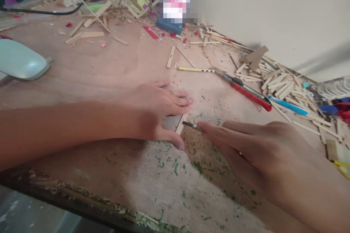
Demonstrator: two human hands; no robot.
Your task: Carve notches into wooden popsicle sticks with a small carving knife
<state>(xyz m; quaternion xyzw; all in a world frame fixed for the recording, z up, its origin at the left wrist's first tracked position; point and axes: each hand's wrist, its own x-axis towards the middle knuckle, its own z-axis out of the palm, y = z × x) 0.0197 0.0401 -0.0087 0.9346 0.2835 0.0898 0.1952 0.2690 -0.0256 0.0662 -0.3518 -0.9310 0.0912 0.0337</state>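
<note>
My left hand (161, 107) lies on the wooden tabletop (115, 58) with its fingers spread, pressing on a short pale wooden stick (180, 126) between thumb and fingers. Part of the stick is hidden under the hand. From the right, my right hand (246, 145) grips a small craft knife whose dark blade (187, 124) points left and touches or nearly touches the stick's right edge. Most of the knife's handle is hidden inside the closed fingers.
A red cutter (251, 96), a patterned pencil (195, 69) and a blue pen (288, 105) lie beyond my hands. Piled sticks (281, 83) are at the right. A white rounded object (22, 60) sits at the left. A pixelated upright item stands on a blue base (169, 26).
</note>
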